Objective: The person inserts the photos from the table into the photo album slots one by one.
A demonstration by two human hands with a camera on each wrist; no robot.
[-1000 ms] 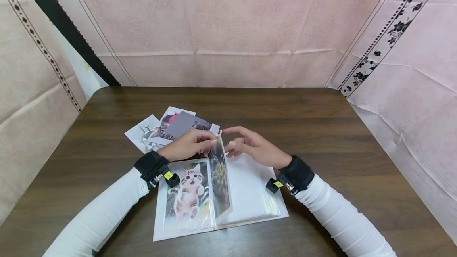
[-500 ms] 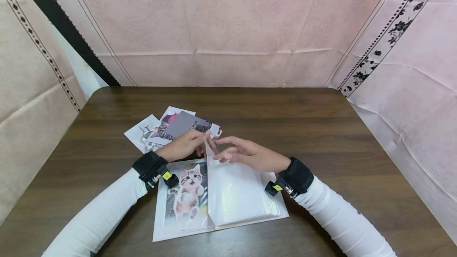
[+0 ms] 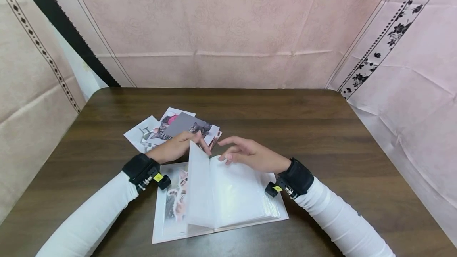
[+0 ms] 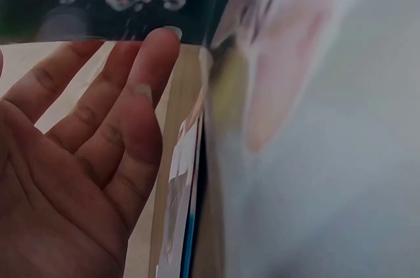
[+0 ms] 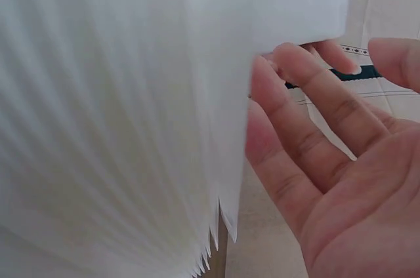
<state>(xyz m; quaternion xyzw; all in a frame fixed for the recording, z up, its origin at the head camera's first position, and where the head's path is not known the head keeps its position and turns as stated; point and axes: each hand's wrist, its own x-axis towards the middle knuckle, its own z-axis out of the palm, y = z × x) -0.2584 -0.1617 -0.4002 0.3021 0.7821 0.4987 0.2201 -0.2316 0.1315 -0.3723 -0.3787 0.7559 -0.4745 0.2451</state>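
Observation:
A white photo album (image 3: 235, 199) lies spread on the table, with one blank-looking sleeve page (image 3: 200, 193) raised and leaning left near its spine. Under that page, a kitten photo (image 3: 175, 197) on the left side is partly covered. At the album's top edge is my left hand (image 3: 171, 146), its fingers extended by the raised page's upper corner; in the left wrist view a fingertip (image 4: 167, 45) touches the edge of a dark photo page. My right hand (image 3: 253, 154) hovers over the top of the right-hand pages, fingers loosely bent, some touching page edges (image 5: 246, 120) in the right wrist view.
Several loose prints (image 3: 178, 126), including a grey cat picture, overlap beyond my left hand. The brown wooden table (image 3: 321, 130) extends around the album. Pale patterned cloth (image 3: 232, 31) hangs behind the table.
A leaf with a picture was raised a second ago; now a white page leans left and partly hides the kitten photo. My left hand has moved left; the right lowered slightly.

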